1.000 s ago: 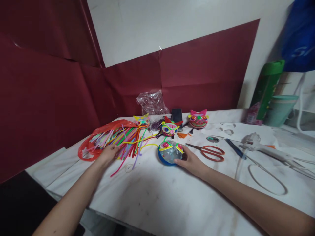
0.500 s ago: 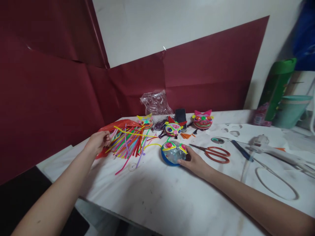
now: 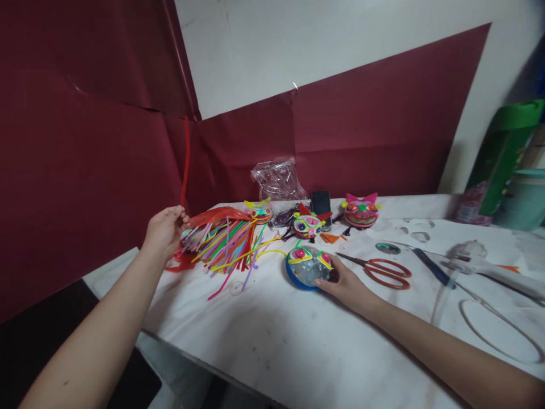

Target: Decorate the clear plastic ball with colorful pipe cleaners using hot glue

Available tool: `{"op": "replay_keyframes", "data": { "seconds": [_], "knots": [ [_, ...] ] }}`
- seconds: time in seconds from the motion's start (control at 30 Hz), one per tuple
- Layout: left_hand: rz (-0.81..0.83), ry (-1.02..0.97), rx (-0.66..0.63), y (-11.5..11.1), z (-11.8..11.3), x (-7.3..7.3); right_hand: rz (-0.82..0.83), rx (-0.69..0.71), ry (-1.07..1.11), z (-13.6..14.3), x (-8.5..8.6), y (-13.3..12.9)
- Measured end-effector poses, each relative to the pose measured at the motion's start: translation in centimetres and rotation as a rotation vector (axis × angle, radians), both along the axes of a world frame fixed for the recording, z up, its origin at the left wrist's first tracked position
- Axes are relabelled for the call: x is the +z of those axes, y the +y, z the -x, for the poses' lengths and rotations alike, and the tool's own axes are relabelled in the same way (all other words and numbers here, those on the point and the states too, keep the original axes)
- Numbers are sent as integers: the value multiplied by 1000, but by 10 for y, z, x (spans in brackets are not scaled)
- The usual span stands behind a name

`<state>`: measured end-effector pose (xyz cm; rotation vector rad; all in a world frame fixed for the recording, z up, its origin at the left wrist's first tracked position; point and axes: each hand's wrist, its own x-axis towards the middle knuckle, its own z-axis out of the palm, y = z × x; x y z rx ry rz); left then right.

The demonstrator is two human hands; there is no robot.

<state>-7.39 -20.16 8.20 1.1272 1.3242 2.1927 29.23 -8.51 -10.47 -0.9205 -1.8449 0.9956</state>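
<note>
Pinched in the fingers of my left hand (image 3: pixel 168 230) is a red pipe cleaner (image 3: pixel 186 162), pointing upward. Just right of that hand a pile of many-coloured pipe cleaners (image 3: pixel 225 244) spills from a red plastic bag (image 3: pixel 217 215). My right hand (image 3: pixel 347 284) is wrapped round the right side of a rounded grey craft head (image 3: pixel 309 268) with a blue base and pink, yellow and green eyes, which rests on the table. Behind it sit a yellow-eared head (image 3: pixel 259 211), a red-eared head (image 3: pixel 308 224) and a pink-eared head (image 3: pixel 361 210).
Red-handled scissors (image 3: pixel 381 271) lie right of my right hand. Farther right are a blue-handled tool (image 3: pixel 433 267) and a white glue gun (image 3: pixel 489 267) with its cord. At the back are a phone (image 3: pixel 321 205), clear plastic wrap (image 3: pixel 279 179) and a green container (image 3: pixel 504 150).
My left hand has drawn a red pipe cleaner up out of the pile and now holds it upright. My right hand stays on the grey head. The view has shifted slightly left.
</note>
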Motion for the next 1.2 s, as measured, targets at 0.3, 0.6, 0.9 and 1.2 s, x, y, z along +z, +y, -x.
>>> {"op": "replay_keyframes", "data": {
  "seconds": [0.3, 0.6, 0.9, 1.2],
  "knots": [
    [224, 176, -234, -1, -67, -60, -319, -111, -30, -11, 24, -4],
    [366, 766, -426, -23, -164, -100, -1150, 63, -265, -7, 67, -71],
    [291, 706, -296, 19, -139, -121, -595, -12, -494, -13, 63, -42],
    [321, 689, -715, 89, -157, -141, -533, -72, -478, -17, 68, -30]
  ]
}}
